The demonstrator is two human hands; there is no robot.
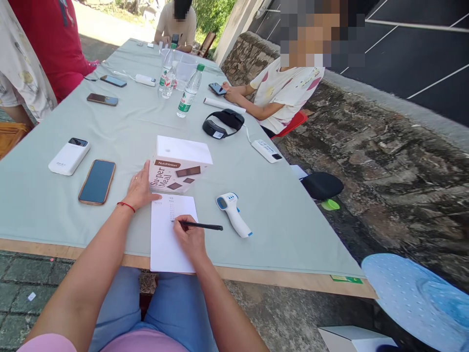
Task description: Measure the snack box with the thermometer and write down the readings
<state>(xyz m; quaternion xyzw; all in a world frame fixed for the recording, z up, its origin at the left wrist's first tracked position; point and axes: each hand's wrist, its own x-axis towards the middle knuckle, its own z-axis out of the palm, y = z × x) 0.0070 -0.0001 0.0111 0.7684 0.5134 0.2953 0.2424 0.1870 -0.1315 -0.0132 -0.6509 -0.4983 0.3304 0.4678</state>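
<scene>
Hands at work over a sheet of paper (166,242) on a long table (278,220) covered in pale green cloth: we look down on them from our own head. Our right hand (190,238) is closed around a black pen (201,226), its tip touching the paper near some small handwriting at the top of the sheet. The paper lies at the near edge of the table, its lower end hanging slightly over the edge. Our left hand (141,189), with a red string around the wrist, rests open and flat on the cloth, its fingers touching the side of a white and brown box (178,165) that stands just beyond the paper. Our two hands are apart, one on each side of the sheet.

To the left of the box lie a phone (97,181) with a dark screen and a white power bank (69,156). To the right of the paper lies a white and blue thermometer gun (233,213). Farther along the table we see a black headset (223,122), another white power bank (266,150), two water bottles (189,91) and more phones. A seated person (282,88) leans on the right side of the table, and other people stand or sit at the left and far end.
</scene>
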